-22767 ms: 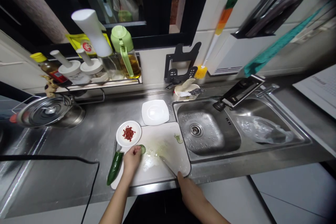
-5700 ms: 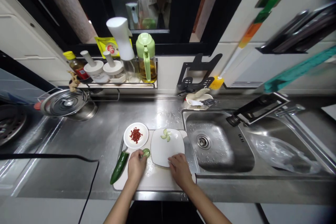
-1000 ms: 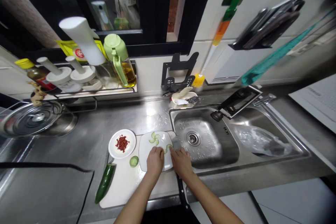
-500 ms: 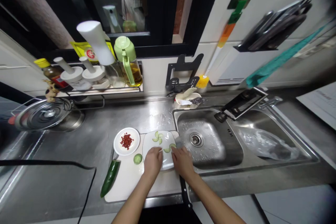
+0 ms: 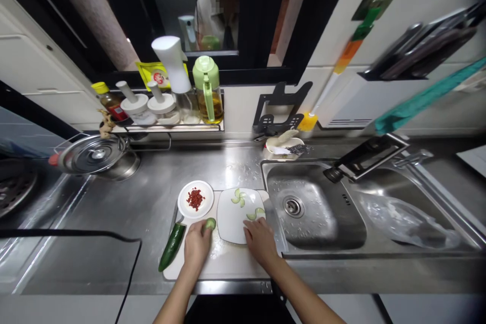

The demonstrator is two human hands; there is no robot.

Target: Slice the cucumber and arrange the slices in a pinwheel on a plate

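Observation:
My left hand [image 5: 196, 244] has its thumb and fingers closed on a small stack of cucumber slices [image 5: 210, 223] on the white cutting board [image 5: 224, 266]. Over the right part of the square white plate [image 5: 231, 223] lies my right hand [image 5: 261, 241], fingers apart and empty, their tips just below a curved pair of cucumber slices [image 5: 251, 216]. A fan of half-moon cucumber slices [image 5: 238, 197] sits near the plate's top edge. Left of my left hand lies a cut cucumber [image 5: 172, 246]. A round white dish [image 5: 183, 200] holds chopped red bits [image 5: 195, 198].
A knife [image 5: 175, 215] lies at the board's left edge, partly hidden. The sink [image 5: 315, 212] is to the right, with a plastic bag [image 5: 404, 220] in its second basin. A lidded pot [image 5: 119, 164] stands at left; a black cable [image 5: 76, 234] crosses the counter.
My left hand has moved left from the plate to the cucumber slices on the board. My right hand stays by the plate's right side. The view has shifted a little left.

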